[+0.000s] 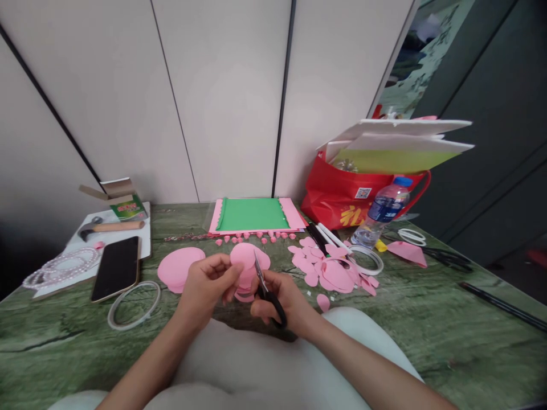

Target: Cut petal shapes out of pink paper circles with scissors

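Note:
My left hand (210,280) pinches a rounded piece of pink paper (243,256) between thumb and fingers. In my right hand (284,299) is a pair of scissors (268,293) with black handles, their blades pointing up along the right side of that paper. Whether the blades are parted is too small to tell. Just left of my left hand lies a stack of pink paper ovals (177,269). On the right of my right hand is a loose heap of cut pink paper petals (311,262), with a single petal (323,302) nearer me.
A phone (117,269), tape roll (134,306), bead strings (60,267) and hammer (111,226) lie to the left. Green paper (252,214) lies at the back. At right stand a red bag (329,196) and a water bottle (382,210), near another tape roll (366,260).

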Available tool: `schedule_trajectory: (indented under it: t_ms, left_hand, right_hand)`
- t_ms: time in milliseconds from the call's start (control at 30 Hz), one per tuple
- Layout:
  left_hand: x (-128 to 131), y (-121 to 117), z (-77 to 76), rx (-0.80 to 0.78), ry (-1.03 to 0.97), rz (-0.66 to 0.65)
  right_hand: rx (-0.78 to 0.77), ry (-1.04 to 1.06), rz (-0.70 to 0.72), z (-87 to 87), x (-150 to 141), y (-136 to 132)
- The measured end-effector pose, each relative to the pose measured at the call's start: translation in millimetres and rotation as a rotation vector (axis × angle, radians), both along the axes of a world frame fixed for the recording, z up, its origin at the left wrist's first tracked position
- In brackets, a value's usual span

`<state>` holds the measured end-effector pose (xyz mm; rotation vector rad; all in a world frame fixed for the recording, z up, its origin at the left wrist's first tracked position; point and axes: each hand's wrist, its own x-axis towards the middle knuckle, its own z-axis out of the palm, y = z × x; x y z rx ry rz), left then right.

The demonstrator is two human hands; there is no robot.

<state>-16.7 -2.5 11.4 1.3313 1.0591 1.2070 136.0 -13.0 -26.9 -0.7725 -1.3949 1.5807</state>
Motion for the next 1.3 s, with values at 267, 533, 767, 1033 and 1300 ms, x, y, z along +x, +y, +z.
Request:
schedule_trajectory:
  t_ms: [267, 533, 767, 1033, 1300]
  left_hand:
    - [1.4, -0.5, 6.8, 0.011, -0.068, 0.07]
    - [4.9, -5.1, 6.3, 0.071, 0.101, 0.031]
    - [1.2, -3.8, 2.2, 0.108, 0.197, 0.024]
    - [-1.1, -4.0, 3.2, 0.05, 0.245, -0.096]
    - [-1.4, -1.3, -0.5, 0.094, 0.235, -0.026]
  right_hand:
    - [-0.061, -0.021, -0.004, 1.9, -1.5, -1.4]
    - [-0.034, -0.007, 0.025, -1.4, -2.1, -2.6]
    - [-0.017, -0.03, 0.071, -2.5, -0.7, -2.7]
    - [0.04, 0.009, 0.03, 2.4, 0.7, -0.3]
    - [0.024, 0.009, 0.03, 1.1, 0.4, 0.3]
